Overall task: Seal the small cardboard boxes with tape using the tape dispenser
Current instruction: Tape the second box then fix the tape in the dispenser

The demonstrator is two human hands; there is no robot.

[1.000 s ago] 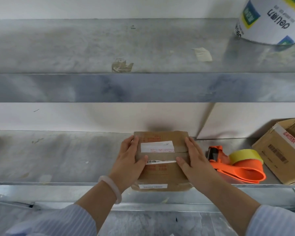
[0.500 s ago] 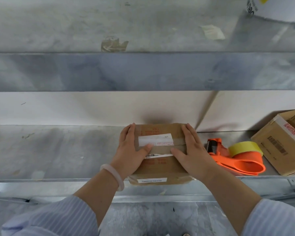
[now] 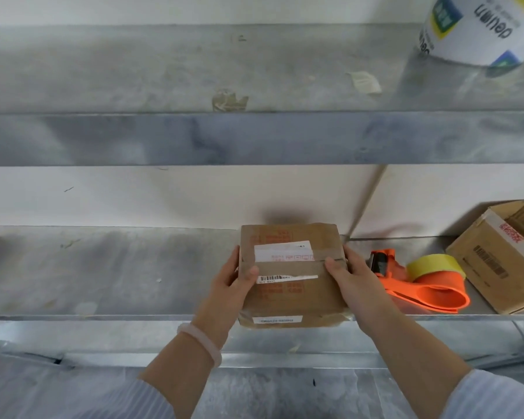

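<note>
A small brown cardboard box with white labels and a strip of tape across its top sits at the front edge of a metal shelf. My left hand grips its left side, thumb on the top. My right hand grips its right side, thumb on the taped seam. An orange tape dispenser with a yellowish tape roll lies on the shelf just right of my right hand, untouched.
A second, larger cardboard box stands at the far right of the shelf. An upper metal shelf holds a white labelled roll at the top right and scraps of old tape. A lower shelf runs below.
Both hands have slid from lying flat over the box top to its sides, with the thumbs on top. The box appears slightly turned and nearer the shelf's front edge.
</note>
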